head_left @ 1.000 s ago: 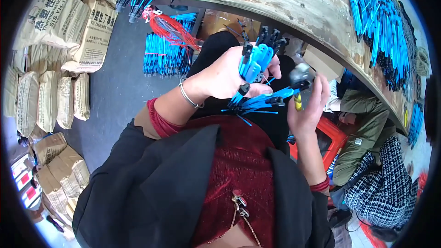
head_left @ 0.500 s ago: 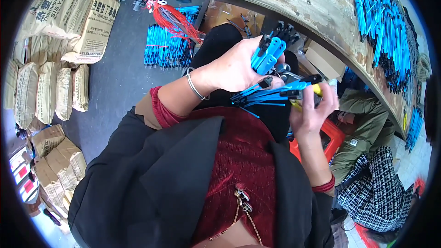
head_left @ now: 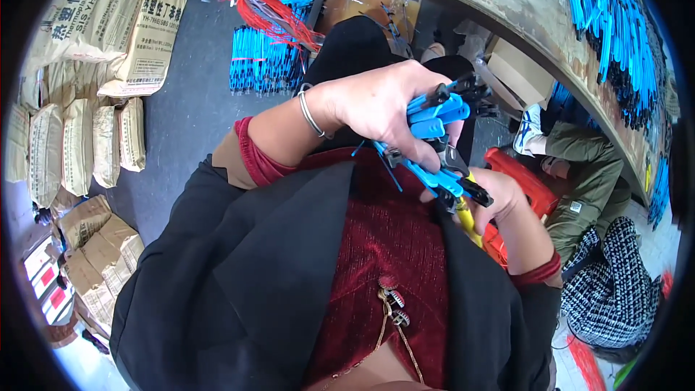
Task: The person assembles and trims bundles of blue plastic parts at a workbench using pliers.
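Now left hand point(head_left: 384, 105) nearer chest.

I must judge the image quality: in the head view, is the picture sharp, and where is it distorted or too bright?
Head view: the left hand and the blue parts are sharp; fisheye bends the wooden bench edge into a curve; a black rim darkens the corners; the sacks look pale in strong light; the lower left edge is washed out.
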